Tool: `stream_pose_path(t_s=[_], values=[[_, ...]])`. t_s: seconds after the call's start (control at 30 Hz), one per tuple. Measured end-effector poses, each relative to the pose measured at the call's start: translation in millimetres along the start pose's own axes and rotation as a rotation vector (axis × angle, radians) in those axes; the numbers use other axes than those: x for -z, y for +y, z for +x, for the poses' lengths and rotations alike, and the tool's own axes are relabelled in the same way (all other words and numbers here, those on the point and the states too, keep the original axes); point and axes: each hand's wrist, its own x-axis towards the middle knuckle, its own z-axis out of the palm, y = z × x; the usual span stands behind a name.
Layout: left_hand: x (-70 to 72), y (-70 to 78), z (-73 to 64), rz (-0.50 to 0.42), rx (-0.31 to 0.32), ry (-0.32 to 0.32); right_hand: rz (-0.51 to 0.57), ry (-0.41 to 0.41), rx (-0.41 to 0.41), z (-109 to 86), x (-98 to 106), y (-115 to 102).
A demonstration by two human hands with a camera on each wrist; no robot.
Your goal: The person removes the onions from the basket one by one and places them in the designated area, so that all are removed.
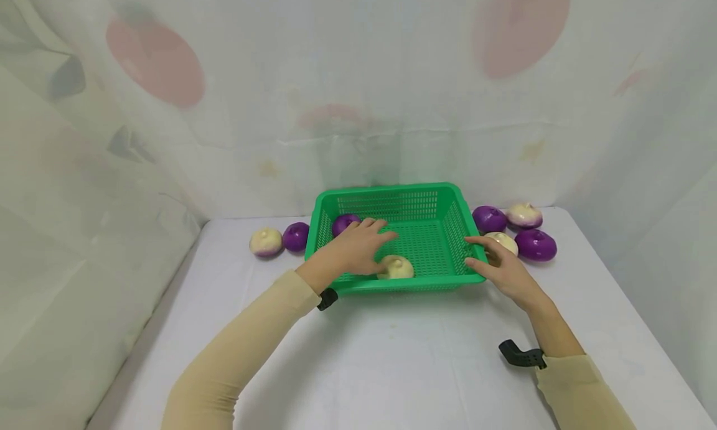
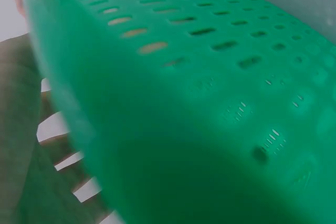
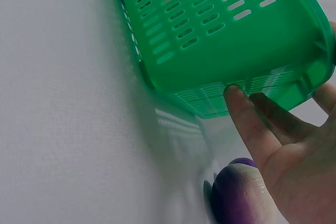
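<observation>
A green plastic basket stands on the table. Over its front left part reaches my left hand, fingers spread, its thumb beside a cream turnip; whether they touch is unclear. A purple turnip lies at the basket's left end, partly behind that hand. In the left wrist view the basket wall hides most of the hand. My right hand grips the basket's right rim, with thumb and fingers bent over it; in the right wrist view, fingertips rest against the outer wall.
Left of the basket lie a cream turnip and a purple one. To its right are several more, including a purple turnip and a cream one. A printed cloth hangs behind the table.
</observation>
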Motion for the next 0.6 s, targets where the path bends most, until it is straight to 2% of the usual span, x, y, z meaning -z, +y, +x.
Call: stream_pose_path(t_s=[0.5, 0.6], values=[[-9.9, 11.9, 7.0, -0.068, -0.024, -0.017, 0.002, 0.005, -0.002, 1.0, 0, 2], [-11.6, 13.7, 10.3, -0.075, -0.018, -0.036, 0.000, 0.006, 0.000, 0.8, 0, 2]])
